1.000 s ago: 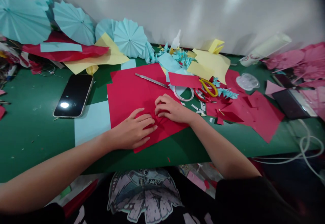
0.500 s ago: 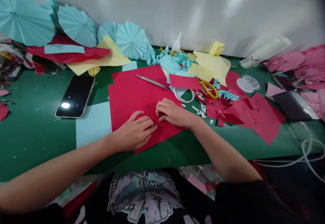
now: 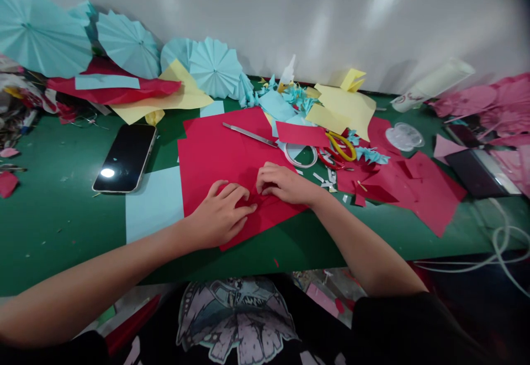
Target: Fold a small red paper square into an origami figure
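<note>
The large, thin red paper [image 3: 211, 158], apparently stacked sheets with offset edges, lies flat on the dark green tabletop [image 3: 78, 238] in front of the person. The left hand [image 3: 219, 218] rests on its lower part with fingers spread and bent; the right hand [image 3: 281, 183] sits just beside it, fingers curled. The hands are slightly apart, and whether either pinches a fold or small piece is impossible to tell (the fingers hide what lies beneath).

The paper looks light, fairly stiff for its thinness, and liable to crease or slide. A flat palm near the middle should steady it, while its free left edge or near corner offers a gentle fingertip hold.

A slim silver metal tool [image 3: 248, 134] lies across its upper part. A pale blue paper sheet [image 3: 153, 202] shows at its left, beside a black-screened smartphone [image 3: 126, 158]. To the right are a white tape ring [image 3: 301, 165] and yellow-handled scissors [image 3: 353, 151]; farther back stands a light blue pleated paper rosette [image 3: 214, 69].
</note>
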`<move>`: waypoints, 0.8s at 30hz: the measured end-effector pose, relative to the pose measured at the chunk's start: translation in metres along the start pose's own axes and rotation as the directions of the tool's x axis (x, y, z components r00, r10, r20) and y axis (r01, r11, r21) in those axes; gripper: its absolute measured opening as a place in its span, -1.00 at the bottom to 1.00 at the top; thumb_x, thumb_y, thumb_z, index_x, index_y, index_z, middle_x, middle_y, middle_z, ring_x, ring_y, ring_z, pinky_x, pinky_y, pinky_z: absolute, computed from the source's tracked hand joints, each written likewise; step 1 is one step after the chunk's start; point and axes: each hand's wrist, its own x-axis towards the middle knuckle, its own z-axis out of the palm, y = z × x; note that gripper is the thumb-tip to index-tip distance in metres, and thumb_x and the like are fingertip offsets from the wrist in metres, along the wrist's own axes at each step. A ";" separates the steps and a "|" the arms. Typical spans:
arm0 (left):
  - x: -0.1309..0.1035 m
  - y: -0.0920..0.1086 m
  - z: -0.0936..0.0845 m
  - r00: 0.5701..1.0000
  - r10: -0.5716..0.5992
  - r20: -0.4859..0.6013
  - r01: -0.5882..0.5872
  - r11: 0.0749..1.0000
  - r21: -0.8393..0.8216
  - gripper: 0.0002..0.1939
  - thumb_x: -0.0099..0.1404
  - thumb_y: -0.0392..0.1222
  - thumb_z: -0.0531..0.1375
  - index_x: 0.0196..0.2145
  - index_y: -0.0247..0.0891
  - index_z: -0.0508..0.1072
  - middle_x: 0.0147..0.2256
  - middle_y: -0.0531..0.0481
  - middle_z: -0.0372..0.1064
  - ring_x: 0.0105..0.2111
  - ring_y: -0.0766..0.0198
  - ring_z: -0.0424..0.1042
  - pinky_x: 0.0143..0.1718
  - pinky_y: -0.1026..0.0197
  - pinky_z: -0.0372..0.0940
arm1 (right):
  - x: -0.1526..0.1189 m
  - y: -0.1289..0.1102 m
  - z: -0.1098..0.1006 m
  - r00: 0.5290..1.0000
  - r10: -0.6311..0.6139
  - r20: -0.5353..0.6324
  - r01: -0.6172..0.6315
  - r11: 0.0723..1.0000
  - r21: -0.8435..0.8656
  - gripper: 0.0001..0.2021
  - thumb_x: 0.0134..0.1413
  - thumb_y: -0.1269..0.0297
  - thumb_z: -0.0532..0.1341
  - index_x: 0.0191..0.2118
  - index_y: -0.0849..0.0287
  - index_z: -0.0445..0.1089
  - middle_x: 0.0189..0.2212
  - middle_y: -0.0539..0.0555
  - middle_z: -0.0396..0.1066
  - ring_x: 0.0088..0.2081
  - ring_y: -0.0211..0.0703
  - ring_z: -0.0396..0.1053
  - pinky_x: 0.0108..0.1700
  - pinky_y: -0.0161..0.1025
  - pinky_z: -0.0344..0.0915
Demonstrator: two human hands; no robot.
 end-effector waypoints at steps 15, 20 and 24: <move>-0.003 0.008 0.005 0.994 0.070 -0.079 -0.051 0.975 0.218 -0.71 0.33 -0.28 -0.02 -0.05 -0.26 0.37 -0.21 -0.10 0.33 -0.14 0.12 0.25 0.03 -0.09 0.02 | -0.001 0.001 0.007 1.000 0.010 0.010 -0.010 1.000 0.011 -0.87 0.09 0.46 0.13 -0.40 0.15 0.39 -0.36 0.00 0.36 -0.23 -0.22 0.20 -0.13 -0.17 0.01; -0.003 0.010 0.005 0.988 0.126 -0.092 -0.099 0.961 0.256 -0.76 0.32 -0.31 0.00 -0.14 -0.33 0.40 -0.33 -0.04 0.33 -0.23 0.17 0.27 0.01 -0.05 0.03 | -0.004 0.004 0.009 1.000 -0.015 -0.015 0.015 1.000 0.000 -0.83 0.08 0.50 0.10 -0.41 0.15 0.39 -0.36 0.00 0.36 -0.22 -0.22 0.20 -0.11 -0.15 0.02; -0.004 0.012 0.005 0.979 0.151 -0.136 -0.116 0.965 0.236 -0.80 0.31 -0.30 0.01 -0.28 -0.35 0.43 -0.44 -0.01 0.30 -0.31 0.22 0.27 -0.02 -0.01 0.06 | -0.006 0.009 0.012 0.996 -0.061 -0.059 0.061 0.998 -0.004 -0.78 0.04 0.55 0.08 -0.40 0.14 0.41 -0.35 0.02 0.34 -0.21 -0.20 0.20 -0.11 -0.13 0.04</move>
